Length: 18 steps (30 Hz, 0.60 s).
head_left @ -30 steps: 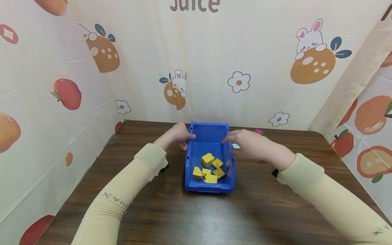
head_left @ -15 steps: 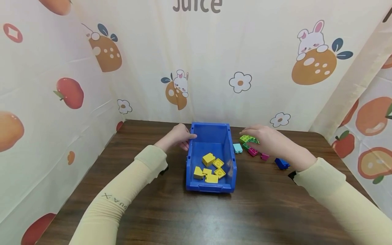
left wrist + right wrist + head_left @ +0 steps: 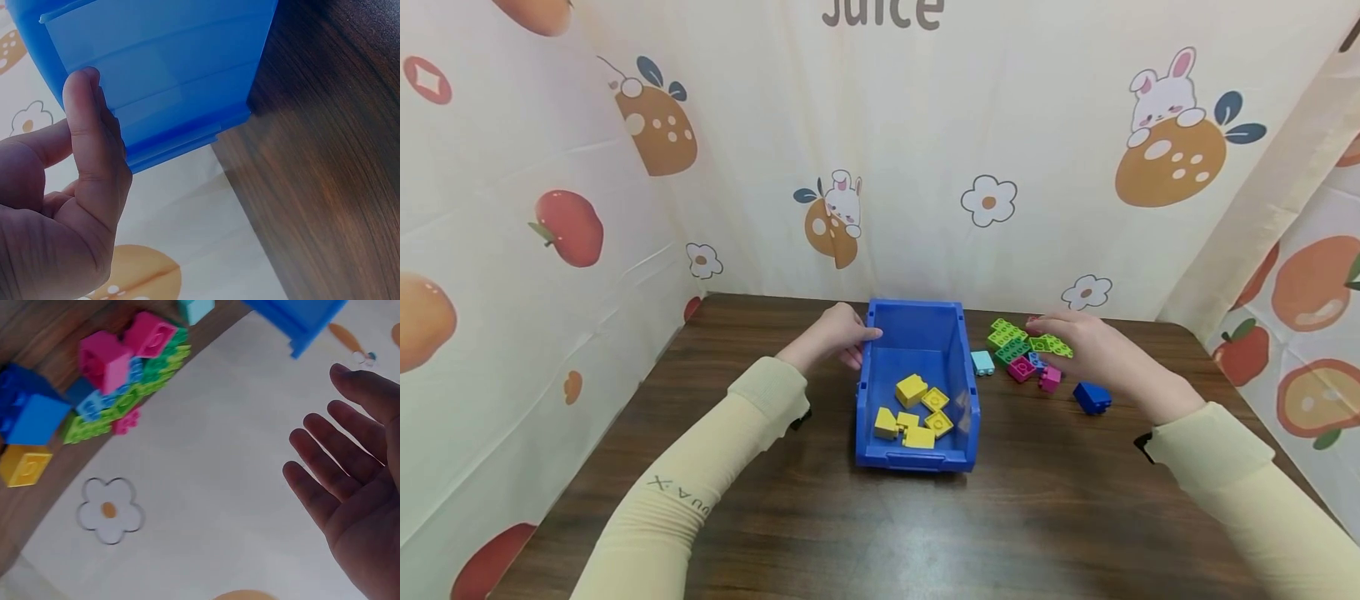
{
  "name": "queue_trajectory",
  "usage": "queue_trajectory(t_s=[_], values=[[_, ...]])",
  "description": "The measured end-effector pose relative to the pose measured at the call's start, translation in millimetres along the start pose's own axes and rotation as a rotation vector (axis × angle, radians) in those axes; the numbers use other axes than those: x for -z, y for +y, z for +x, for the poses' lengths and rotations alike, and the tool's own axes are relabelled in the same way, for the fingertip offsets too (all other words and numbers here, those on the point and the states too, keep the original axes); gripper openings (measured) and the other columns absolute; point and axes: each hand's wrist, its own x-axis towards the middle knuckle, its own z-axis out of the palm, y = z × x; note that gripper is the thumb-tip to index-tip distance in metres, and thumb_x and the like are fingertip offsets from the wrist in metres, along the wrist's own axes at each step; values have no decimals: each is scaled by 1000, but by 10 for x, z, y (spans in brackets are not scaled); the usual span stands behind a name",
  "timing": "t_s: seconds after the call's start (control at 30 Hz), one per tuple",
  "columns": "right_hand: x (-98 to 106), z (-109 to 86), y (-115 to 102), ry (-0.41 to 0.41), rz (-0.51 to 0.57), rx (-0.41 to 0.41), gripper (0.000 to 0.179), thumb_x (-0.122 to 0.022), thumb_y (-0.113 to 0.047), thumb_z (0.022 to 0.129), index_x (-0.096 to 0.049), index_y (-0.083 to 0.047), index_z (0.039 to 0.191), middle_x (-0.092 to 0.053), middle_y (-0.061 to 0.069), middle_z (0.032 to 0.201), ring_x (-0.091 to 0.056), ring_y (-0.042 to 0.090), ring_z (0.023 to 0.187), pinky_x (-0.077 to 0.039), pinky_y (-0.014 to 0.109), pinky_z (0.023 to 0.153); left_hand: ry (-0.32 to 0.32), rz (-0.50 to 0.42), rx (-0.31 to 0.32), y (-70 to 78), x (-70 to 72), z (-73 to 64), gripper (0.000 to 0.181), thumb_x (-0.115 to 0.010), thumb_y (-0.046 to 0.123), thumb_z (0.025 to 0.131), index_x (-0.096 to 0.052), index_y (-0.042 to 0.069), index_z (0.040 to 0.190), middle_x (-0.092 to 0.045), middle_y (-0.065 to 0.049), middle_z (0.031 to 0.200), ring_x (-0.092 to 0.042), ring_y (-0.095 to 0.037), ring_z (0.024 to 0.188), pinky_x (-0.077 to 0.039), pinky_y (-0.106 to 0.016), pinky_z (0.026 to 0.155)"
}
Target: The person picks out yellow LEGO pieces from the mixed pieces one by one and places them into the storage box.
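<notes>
My left hand [image 3: 833, 333] holds the left wall of a blue plastic bin [image 3: 916, 458], thumb over the rim. In the left wrist view its fingers [image 3: 87, 134] lie against the bin's outer side. Several yellow toy bricks [image 3: 912, 389] lie on the bin's floor, toward its near end. My right hand [image 3: 1093, 350] is over the table to the right of the bin, fingers spread and nothing in them, as the right wrist view shows. Left of and beneath it lie light green bricks [image 3: 1006, 333], a dark green brick [image 3: 1012, 351] and pink bricks [image 3: 1021, 369].
A light turquoise brick [image 3: 982, 363] sits close to the bin's right wall. Nearer the front is a dark blue brick [image 3: 1092, 397], with a yellow brick [image 3: 26, 465] beside it in the right wrist view. A printed curtain [image 3: 910, 125] hangs behind the dark wooden table [image 3: 775, 517].
My right hand has moved rightward from the bin's right rim to over the loose bricks, uncovering the turquoise, green, pink and blue ones. My left hand and the bin have stayed put.
</notes>
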Motion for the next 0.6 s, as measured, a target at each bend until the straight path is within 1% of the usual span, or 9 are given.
queue_trajectory(t_s=[0.1,0.23,0.47,0.6], values=[[-52,-39,119,21,0,2,47,-77,-12,78,-62,-8,122,-62,15,120,-58,35,111,-53,51,87,-2,-3,-3,4,2,2,32,-65,27,90,-64,-4,80,-61,-13,61,-63,-18,48,-57,-48,78],[-102,-87,251,31,-5,-22,46,-77,-11,78,-62,-5,121,-62,17,119,-57,36,111,-52,52,88,-6,0,-8,5,3,-1,32,-64,27,90,-64,-3,80,-61,-12,62,-64,-18,48,-56,-48,79],[-134,-167,423,-6,53,-112,49,-72,-12,83,-55,-2,127,-52,23,129,-48,43,119,-44,60,94,7,12,-4,-9,-3,-1,33,-63,29,91,-65,-3,82,-62,-13,62,-64,-18,49,-58,-45,75],[-171,-195,530,-10,59,-140,52,-70,-13,83,-52,-1,130,-49,26,132,-44,46,121,-40,63,96,6,17,-8,-16,-8,5,34,-62,29,91,-65,-3,82,-62,-13,62,-64,-18,49,-58,-45,75]])
